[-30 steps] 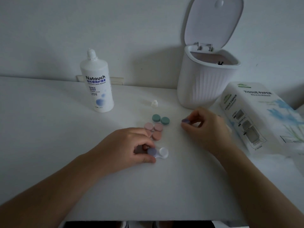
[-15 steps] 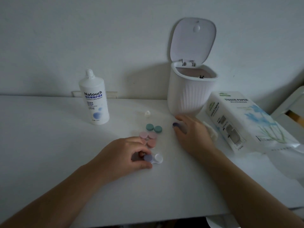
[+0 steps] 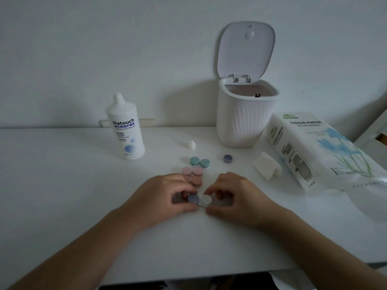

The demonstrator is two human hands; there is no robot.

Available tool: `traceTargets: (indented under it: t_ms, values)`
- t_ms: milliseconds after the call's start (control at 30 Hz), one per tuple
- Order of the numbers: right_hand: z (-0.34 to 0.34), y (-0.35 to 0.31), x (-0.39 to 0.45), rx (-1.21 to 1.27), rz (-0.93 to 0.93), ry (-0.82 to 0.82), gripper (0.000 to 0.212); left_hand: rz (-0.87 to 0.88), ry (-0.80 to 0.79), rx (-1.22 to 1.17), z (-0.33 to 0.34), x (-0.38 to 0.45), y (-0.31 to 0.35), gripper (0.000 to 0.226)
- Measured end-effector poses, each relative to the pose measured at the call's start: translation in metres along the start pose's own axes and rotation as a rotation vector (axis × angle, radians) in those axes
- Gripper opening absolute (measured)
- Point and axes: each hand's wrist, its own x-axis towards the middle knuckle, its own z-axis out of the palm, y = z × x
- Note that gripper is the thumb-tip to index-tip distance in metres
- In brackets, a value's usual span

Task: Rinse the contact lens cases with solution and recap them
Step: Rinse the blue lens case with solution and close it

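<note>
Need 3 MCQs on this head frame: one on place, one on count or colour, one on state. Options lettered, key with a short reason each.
1. Where does the loose purple round cap lie?
A. on the white table, in front of the white ribbed bin
B. inside the bin
C. on the tissue paper pack

2. How many teal round caps sit side by side?
A. one
B. two
C. four

3. What state is the bin's lid in?
A. shut
B. lying on the table
C. hinged up, open

Key:
1 A: the cap rests alone on the table between the teal pair and the folded white tissue.
2 B: two teal caps show, behind the pink caps.
3 C: the lid stands upright above the open rim.
</note>
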Motion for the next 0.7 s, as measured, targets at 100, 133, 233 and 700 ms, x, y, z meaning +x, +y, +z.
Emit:
traceTargets:
  t_ms: [100, 133, 233, 700]
  values:
    - [0.003, 0.0, 0.002, 0.005, 0.004, 0.017, 0.025, -0.015, -0.001, 0.011, 0.0, 0.0, 0.002, 0.039]
    - [0.003, 0.001, 0.002, 0.009, 0.001, 0.018, 0.025, -0.016, -0.009, 0.009, 0.0, 0.0, 0.003, 0.038]
    - [0.003, 0.002, 0.002, 0.029, -0.002, 0.021, 0.022, -0.009, -0.047, 0.011, 0.0, 0.001, 0.006, 0.036]
    - [0.004, 0.003, 0.003, 0.157, 0.043, 0.008, 0.018, -0.033, 0.07, 0.078, 0.012, -0.004, 0.018, 0.029]
